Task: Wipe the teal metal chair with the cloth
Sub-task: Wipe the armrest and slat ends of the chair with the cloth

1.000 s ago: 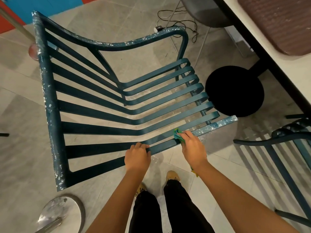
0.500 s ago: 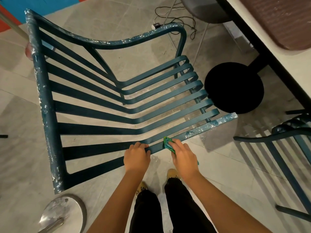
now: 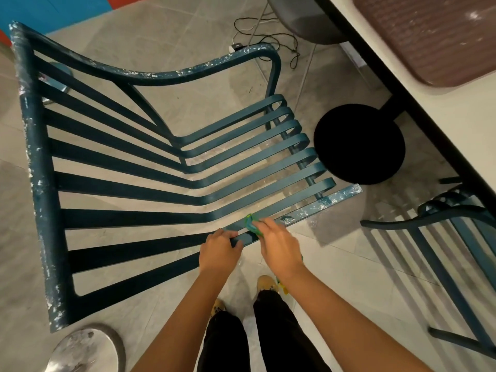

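The teal metal chair (image 3: 128, 183) fills the left and middle of the head view, its slats running from a paint-flecked back rail to the seat. My left hand (image 3: 218, 251) grips the nearest side bar at its bend. Just to the right, my right hand (image 3: 279, 247) holds a green cloth (image 3: 251, 222) against the same bar. Most of the cloth is hidden under my fingers. White flecks cover the bar's far end (image 3: 330, 201).
A black round table base (image 3: 359, 143) stands right of the chair under a white table (image 3: 461, 124) carrying a brown tray (image 3: 434, 36). A second teal chair (image 3: 456, 224) stands at right. A silver disc base (image 3: 86, 350) lies bottom left. Cables (image 3: 268, 38) lie on the tiled floor.
My right hand slid the cloth left along the side bar toward my left hand, which has kept its grip on the bar.
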